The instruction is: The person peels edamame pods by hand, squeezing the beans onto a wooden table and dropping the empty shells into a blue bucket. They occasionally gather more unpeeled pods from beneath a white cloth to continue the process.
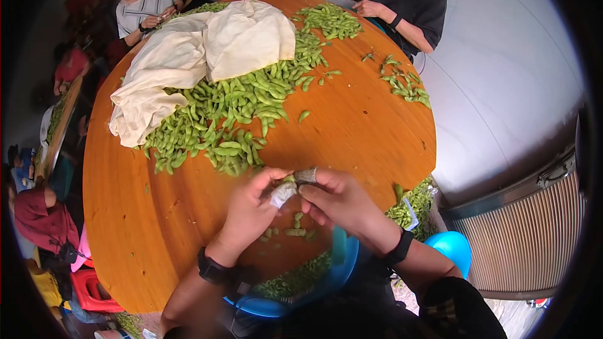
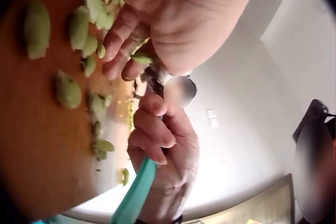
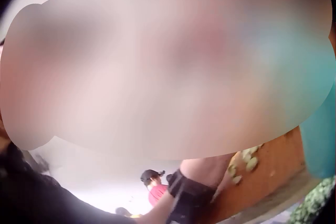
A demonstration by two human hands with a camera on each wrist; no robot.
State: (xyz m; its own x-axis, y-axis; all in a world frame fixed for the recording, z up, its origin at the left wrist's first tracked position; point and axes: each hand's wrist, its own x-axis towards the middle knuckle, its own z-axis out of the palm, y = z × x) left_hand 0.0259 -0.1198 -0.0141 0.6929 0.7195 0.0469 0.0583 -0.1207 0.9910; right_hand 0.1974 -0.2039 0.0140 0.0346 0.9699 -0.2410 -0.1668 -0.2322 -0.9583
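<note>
My left hand [image 1: 248, 207] and right hand [image 1: 342, 198] meet over the table's near edge. Between their fingertips sits a small green soybean pod [image 1: 289, 178], gripped by the left hand and mostly hidden. White wrapping [image 1: 282, 195] covers the left thumb; a grey knitted sleeve [image 1: 306, 174] is on a right finger. The right fingers curl round a teal handle [image 2: 137, 190], whose other end is hidden. Loose pieces of pod and bean [image 2: 68, 90] lie on the wood below. Blur covers most of the right wrist view.
A big pile of soybean pods [image 1: 220, 103] lies on the round wooden table [image 1: 352, 132], partly under cream cloth [image 1: 251, 37]. A blue basin [image 1: 352, 270] holding green pieces stands below the near edge. Two people [image 1: 411, 6] work across the table. A blue stool [image 1: 451, 251] stands right.
</note>
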